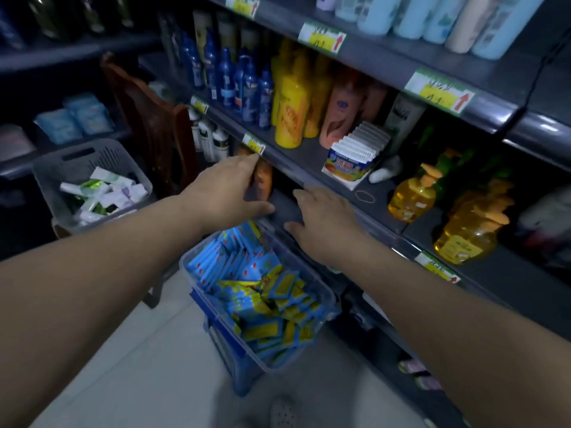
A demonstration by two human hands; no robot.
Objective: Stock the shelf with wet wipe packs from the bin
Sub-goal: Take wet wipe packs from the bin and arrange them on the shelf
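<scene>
Both hands are up at the lower shelf [281, 201], neither holding a pack. The left hand [228, 188] has straight fingers laid against an orange bottle [264, 180], and the right hand [324, 220] lies flat with fingers spread on the bare shelf board. The wet wipe packs [265, 301] lie jumbled in the clear bin [330, 296] on the floor, directly below and nearer the person. The bin's long axis runs toward the shelf, and the left hand looks slightly closer to its far end.
</scene>
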